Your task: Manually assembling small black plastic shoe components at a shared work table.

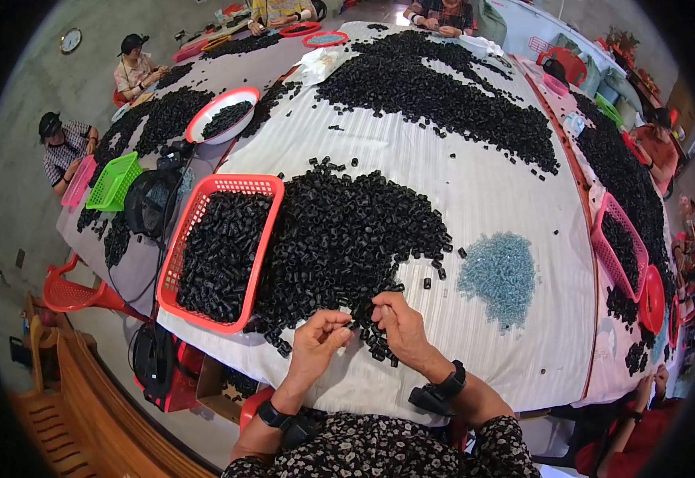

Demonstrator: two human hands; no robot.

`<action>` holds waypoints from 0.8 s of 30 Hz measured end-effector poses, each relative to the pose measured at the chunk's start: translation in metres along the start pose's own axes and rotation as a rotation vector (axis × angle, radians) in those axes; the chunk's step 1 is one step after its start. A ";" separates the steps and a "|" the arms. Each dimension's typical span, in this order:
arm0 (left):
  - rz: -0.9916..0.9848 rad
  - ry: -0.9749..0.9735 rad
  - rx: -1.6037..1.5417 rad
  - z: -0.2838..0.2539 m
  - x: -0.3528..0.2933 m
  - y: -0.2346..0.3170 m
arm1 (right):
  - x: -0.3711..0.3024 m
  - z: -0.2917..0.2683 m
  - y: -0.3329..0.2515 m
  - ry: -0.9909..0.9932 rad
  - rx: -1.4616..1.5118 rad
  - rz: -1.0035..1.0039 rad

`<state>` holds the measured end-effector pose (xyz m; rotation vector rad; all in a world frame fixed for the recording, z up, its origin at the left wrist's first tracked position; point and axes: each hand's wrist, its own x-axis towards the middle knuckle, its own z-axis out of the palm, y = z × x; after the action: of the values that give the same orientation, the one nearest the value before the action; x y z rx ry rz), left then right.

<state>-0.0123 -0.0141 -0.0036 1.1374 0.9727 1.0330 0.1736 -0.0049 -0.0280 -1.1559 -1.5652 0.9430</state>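
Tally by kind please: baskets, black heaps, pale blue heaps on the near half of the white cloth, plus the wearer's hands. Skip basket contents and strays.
Red basket: 1
Black heap: 1
Pale blue heap: 1
Hands: 2 (left hand, right hand)
Total: 5
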 end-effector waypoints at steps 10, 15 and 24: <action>-0.008 -0.002 -0.041 0.003 0.000 -0.002 | 0.000 0.000 0.001 0.023 0.144 0.069; -0.034 -0.032 -0.079 0.000 0.000 -0.006 | -0.003 0.001 -0.007 -0.001 0.274 0.113; -0.015 0.028 -0.043 0.005 -0.002 -0.006 | -0.003 0.002 -0.004 0.039 0.146 0.035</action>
<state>-0.0076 -0.0181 -0.0084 1.0816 0.9757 1.0553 0.1709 -0.0086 -0.0250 -1.0952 -1.4249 1.0347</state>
